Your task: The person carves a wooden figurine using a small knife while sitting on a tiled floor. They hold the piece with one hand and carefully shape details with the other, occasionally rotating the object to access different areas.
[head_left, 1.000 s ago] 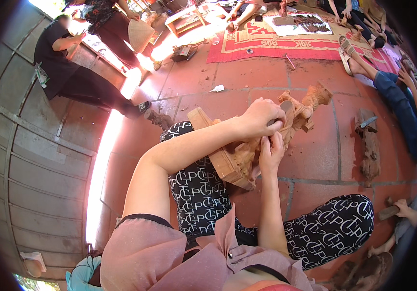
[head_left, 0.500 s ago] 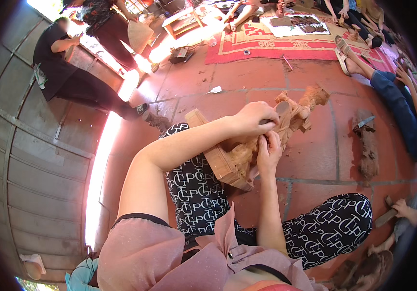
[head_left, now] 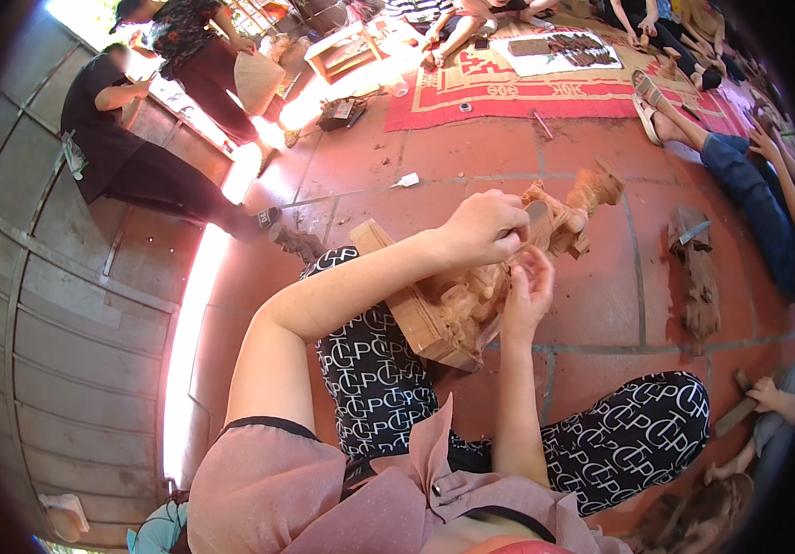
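A carved wooden statue point(head_left: 460, 303) leans across my left knee, its square base point(head_left: 425, 328) toward me and its carved upper end point(head_left: 593, 196) pointing far right. Over its middle, my left hand point(head_left: 488, 227) is closed in a pinch; whatever the fingers grip is hidden. Just right of it and a little nearer, my right hand point(head_left: 530, 284) has its fingers curled beside the carving, the thumb and fingertips close together. I cannot make out what, if anything, is between them.
Dark carved wood point(head_left: 693, 286) lies on the tiles to the right, another dark carved piece point(head_left: 297, 242) beyond my left knee. A small white object point(head_left: 406, 180) rests ahead. People sit around a red patterned mat point(head_left: 471, 103); two stand by the metal wall point(head_left: 83, 342).
My right hand has shifted slightly right and up along the statue, its fingers looser. My left hand has turned a little and remains over the middle of the carving.
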Motion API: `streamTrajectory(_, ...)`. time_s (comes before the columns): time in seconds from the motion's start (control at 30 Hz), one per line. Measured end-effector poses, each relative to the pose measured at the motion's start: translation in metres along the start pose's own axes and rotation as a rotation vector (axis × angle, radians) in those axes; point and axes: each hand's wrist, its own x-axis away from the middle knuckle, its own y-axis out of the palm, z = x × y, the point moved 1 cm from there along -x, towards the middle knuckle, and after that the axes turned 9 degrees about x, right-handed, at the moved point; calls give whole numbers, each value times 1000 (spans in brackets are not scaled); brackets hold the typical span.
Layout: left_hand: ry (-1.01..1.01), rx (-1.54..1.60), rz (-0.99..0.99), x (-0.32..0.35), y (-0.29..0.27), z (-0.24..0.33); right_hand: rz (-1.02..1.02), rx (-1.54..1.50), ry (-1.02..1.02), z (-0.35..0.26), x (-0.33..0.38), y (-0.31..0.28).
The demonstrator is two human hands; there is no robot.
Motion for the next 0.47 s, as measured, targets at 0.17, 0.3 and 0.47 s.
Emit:
streamTrajectory(0.17, -55, 219, -73, -14, 9, 16, 171, 143, -210, -26, -10, -9)
streamTrajectory(0.3, -86, 333, -105, -18, 27, 8, -1, 250, -181, -14, -15, -20)
streamTrajectory(0.47, -196, 389, -150, -13, 22, -4, -99, 273, -92, -6, -15, -20)
